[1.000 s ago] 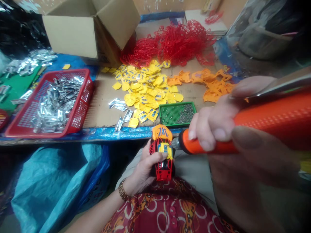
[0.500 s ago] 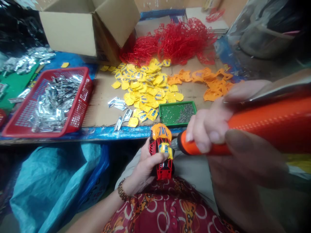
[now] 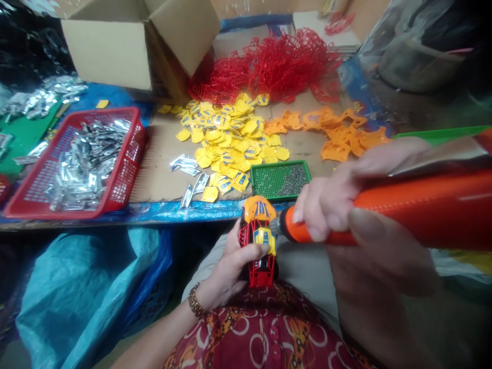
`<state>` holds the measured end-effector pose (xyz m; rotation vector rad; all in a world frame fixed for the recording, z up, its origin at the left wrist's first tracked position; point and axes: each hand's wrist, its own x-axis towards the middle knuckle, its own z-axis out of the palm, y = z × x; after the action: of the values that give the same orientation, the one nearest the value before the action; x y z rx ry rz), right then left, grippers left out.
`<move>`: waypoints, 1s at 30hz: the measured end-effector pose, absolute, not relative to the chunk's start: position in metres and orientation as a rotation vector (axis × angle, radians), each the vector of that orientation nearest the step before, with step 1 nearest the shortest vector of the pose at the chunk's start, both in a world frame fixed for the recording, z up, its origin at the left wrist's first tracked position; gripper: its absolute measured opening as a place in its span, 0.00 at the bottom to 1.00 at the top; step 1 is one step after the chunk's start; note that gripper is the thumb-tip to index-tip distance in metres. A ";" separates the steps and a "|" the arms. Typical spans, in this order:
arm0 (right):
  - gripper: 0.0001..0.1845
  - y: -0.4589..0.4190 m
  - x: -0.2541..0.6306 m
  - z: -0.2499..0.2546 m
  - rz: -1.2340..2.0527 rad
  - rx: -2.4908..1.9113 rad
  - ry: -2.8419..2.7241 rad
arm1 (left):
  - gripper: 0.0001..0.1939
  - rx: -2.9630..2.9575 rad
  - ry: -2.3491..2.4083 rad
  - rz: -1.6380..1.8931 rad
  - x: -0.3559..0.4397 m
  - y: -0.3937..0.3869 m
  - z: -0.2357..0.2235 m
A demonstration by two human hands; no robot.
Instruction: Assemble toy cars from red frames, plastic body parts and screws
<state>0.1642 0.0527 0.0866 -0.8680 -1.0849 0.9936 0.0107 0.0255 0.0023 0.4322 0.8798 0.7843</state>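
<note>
1 toy car point(image 3: 258, 238) in left hand point(image 3: 225, 269), orange screwdriver point(image 3: 407, 207) in right hand point(image 3: 330, 202).

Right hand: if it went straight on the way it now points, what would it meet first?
The right hand, gripping an orange screwdriver, would first meet the toy car held in the left hand. The metal tip points at the car's yellow part, touching or nearly; depth is unclear.
</note>
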 end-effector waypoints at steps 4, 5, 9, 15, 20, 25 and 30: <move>0.10 0.057 0.166 0.093 1.015 -0.704 -1.066 | 0.30 0.397 0.895 0.763 0.006 0.030 -0.003; 0.12 0.057 0.166 0.095 1.014 -0.685 -1.073 | 0.31 0.397 0.891 0.761 0.005 0.030 -0.004; 0.13 0.057 0.166 0.097 1.084 -0.644 -1.015 | 0.32 0.389 0.891 0.766 0.005 0.031 -0.004; 0.17 0.061 0.164 0.094 1.107 -0.638 -0.991 | 0.31 0.409 0.896 0.776 0.010 0.029 -0.001; 0.12 0.059 0.165 0.091 1.108 -0.626 -1.004 | 0.31 0.406 0.904 0.781 0.011 0.029 0.001; 0.11 0.057 0.166 0.090 1.105 -0.619 -0.995 | 0.29 0.410 0.909 0.769 0.010 0.027 0.004; 0.14 0.057 0.167 0.094 1.132 -0.629 -1.090 | 0.28 0.420 0.897 0.779 0.010 0.026 0.004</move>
<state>0.1667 0.0571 0.0939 -0.6291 -1.0903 1.1322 0.0096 0.0257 0.0036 0.4197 0.8971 0.7789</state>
